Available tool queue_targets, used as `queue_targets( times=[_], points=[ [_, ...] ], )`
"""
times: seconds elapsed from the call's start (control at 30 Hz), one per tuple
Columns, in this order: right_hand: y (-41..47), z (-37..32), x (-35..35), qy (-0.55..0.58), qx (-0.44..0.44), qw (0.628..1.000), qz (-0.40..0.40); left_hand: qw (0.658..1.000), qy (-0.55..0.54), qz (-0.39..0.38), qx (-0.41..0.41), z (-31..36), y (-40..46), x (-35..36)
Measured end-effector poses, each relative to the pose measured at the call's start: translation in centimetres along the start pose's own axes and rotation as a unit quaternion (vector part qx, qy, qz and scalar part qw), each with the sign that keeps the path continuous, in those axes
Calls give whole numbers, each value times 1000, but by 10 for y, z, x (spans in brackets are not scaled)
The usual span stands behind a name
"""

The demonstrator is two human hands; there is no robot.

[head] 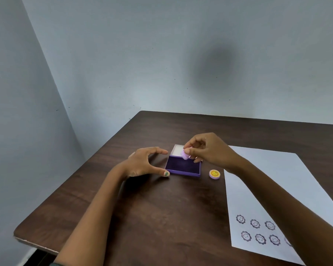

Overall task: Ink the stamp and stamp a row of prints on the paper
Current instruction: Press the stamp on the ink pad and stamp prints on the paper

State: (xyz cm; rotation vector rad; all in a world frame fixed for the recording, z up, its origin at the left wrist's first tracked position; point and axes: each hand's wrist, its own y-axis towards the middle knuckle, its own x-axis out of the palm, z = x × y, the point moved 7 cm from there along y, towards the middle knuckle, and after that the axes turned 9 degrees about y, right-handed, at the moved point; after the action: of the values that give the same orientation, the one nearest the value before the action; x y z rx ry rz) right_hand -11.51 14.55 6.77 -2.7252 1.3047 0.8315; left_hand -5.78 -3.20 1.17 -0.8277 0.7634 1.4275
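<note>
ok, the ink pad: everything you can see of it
The ink pad is a small purple rectangular case, plastic by the look, lying open and flat on the table. Its base holds a dark purple inked surface. The hinged lid is folded back on the far side, showing a white inside. The right hand holds the stamp over the far edge of the pad; whether they touch is unclear. The left hand is spread just left of the case, seemingly not touching it.

A dark brown wooden table (pixel 161 214) is set in a corner, its far edge placed against a pale blue-grey wall (pixel 161 54). A second wall (pixel 17 131) of the same colour is seen left of the table.
</note>
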Motion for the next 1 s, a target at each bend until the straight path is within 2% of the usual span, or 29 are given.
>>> queue_targets(
  times=[0.2,0.37,0.73,1.0],
  points=[
    [19,-17,29,-142,-12,988,-65,1000,20,10,4,2,2,0],
    [23,-18,46,-211,-8,973,-89,999,48,8,-17,-1,1,1],
    [25,-22,57,-261,-24,961,-83,997,65,3,-29,0,1,3],
    [14,-23,55,-267,-72,961,-15,997,75,1,-29,3,-2,2]
  ],
)
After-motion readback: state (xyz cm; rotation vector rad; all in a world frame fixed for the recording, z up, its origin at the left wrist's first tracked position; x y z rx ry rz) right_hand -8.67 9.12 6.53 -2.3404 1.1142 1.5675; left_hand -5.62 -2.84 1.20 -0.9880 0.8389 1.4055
